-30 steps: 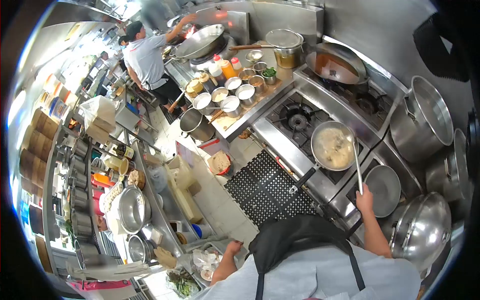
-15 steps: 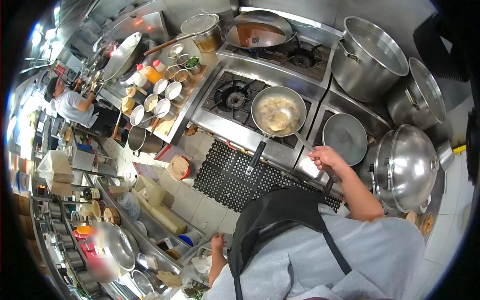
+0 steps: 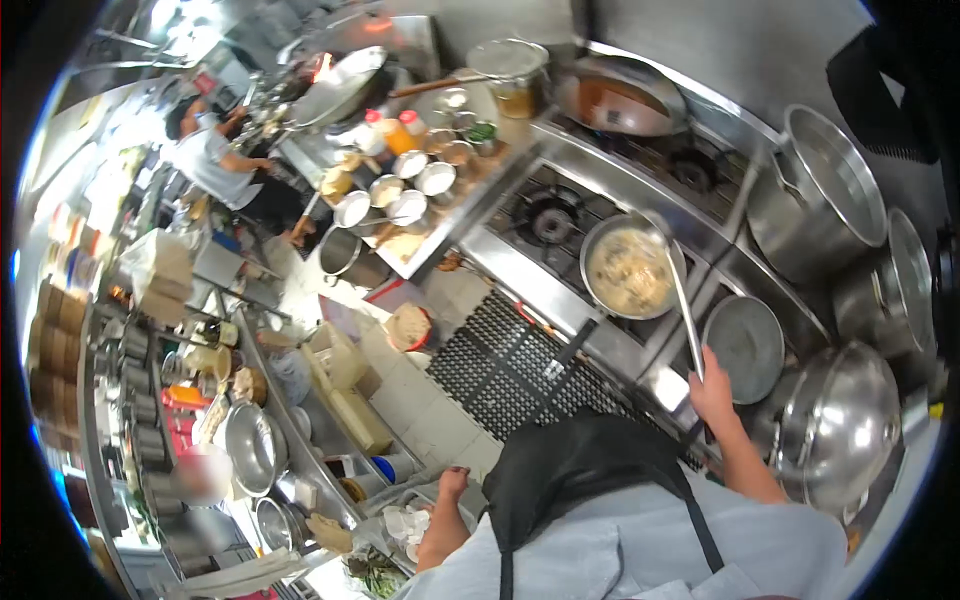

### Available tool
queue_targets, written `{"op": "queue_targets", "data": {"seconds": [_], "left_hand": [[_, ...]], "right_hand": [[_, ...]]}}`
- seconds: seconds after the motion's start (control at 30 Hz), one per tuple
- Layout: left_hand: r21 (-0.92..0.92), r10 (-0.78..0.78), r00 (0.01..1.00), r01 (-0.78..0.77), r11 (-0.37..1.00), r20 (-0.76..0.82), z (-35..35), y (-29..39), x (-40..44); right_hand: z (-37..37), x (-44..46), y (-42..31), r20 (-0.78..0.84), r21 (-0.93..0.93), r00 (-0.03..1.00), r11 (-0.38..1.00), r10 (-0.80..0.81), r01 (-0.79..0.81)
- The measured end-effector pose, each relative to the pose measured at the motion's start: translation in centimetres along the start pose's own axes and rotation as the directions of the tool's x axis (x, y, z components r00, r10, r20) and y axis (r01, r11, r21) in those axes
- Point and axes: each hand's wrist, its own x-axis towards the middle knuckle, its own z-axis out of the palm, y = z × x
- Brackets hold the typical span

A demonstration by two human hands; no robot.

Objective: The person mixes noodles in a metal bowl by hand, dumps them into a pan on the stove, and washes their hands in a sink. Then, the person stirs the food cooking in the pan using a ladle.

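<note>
My right hand (image 3: 712, 387) is closed round the handle of a long metal ladle (image 3: 685, 308). The ladle's bowl is at the far right rim of a frying pan (image 3: 590, 297), which sits on a stove burner. In the pan is a pale, bubbling liquid with lumps of food (image 3: 634, 270). The pan's black handle (image 3: 570, 346) points toward me, with no hand on it. Down by the counter on my left, my left hand (image 3: 453, 483) is curled into a loose fist with nothing visible in it.
A flat grey pan (image 3: 744, 350) lies right of the burner, beside a domed lid (image 3: 842, 425) and tall stockpots (image 3: 815, 210). A wok (image 3: 625, 97) stands behind. Sauce bottles (image 3: 398, 138) and metal containers (image 3: 437, 180) crowd the left counter. Another person (image 3: 220, 165) works farther left.
The ladle has moved from the middle of the pan to its far right rim, and its handle is steeper. My view has swung, shifting the scene rightward and down.
</note>
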Motion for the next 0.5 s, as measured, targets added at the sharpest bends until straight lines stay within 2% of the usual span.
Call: {"op": "queue_targets", "data": {"seconds": [0.03, 0.1, 0.13, 0.2, 0.23, 0.27, 0.33, 0.37, 0.4, 0.43, 0.47, 0.5], "left_hand": [[-0.004, 0.018, 1.0, -0.018, 1.0, -0.002, -0.2, 0.6, 0.7], [-0.001, 0.043, 0.999, -0.043, 0.999, 0.02, 0.5, -0.5, 2.5], [-0.099, 0.023, 1.0, -0.022, 0.995, 0.009, 0.6, -0.2, 3.1], [-0.277, -0.007, 1.0, 0.005, 0.961, -0.005, -1.0, 3.3, 4.5], [-0.402, 0.021, 1.0, -0.028, 0.915, -0.021, -2.3, 6.2, 4.9], [-0.52, 0.043, 0.998, -0.056, 0.853, -0.038, -3.5, 9.2, 5.4], [-0.616, 0.107, 0.984, -0.175, 0.768, -0.146, -6.2, 16.0, 7.6], [-0.66, 0.17, 0.971, -0.238, 0.712, -0.167, -8.1, 20.1, 8.6], [-0.665, 0.271, 0.944, -0.325, 0.672, -0.188, -10.1, 24.0, 10.2], [-0.731, 0.291, 0.931, -0.355, 0.582, -0.22, -12.4, 29.1, 10.0], [-0.725, 0.326, 0.891, -0.448, 0.523, -0.316, -13.9, 32.1, 14.0], [-0.768, 0.4, 0.849, -0.5, 0.4, -0.344, -16.5, 36.3, 14.5]], "right_hand": [[2.8, 0.9, 2.6, -0.106, 0.02, 0.992, 0.997, -0.075, 0.077], [4.1, 1.8, 3.4, -0.106, 0.048, 0.994, 0.998, -0.031, 0.036], [4.7, 2.1, 3.5, -0.108, 0.06, 0.994, 0.998, -0.008, 0.015], [5.9, 0.1, 3.3, -0.21, 0.072, 0.978, 0.997, 0.009, 0.006], [6.0, -0.6, 2.9, -0.263, 0.076, 0.965, 0.997, 0.023, -0.003], [6.2, -0.7, 2.5, -0.205, 0.117, 0.974, 0.991, 0.092, -0.069], [6.7, -0.9, 1.4, -0.077, 0.185, 0.97, 0.959, 0.233, -0.215], [6.3, -0.5, 0.2, -0.054, 0.079, 0.979, 0.978, 0.197, -0.192], [6.8, -0.3, -1.0, -0.149, 0.088, 0.958, 0.968, 0.246, -0.235], [7.8, 0.0, -1.1, -0.243, 0.062, 0.949, 0.98, 0.201, -0.191], [8.8, 0.3, -1.2, -0.332, 0.03, 0.931, 0.988, 0.151, -0.15], [9.9, 0.3, -1.9, -0.363, 0.007, 0.907, 0.975, 0.211, -0.224]]}}
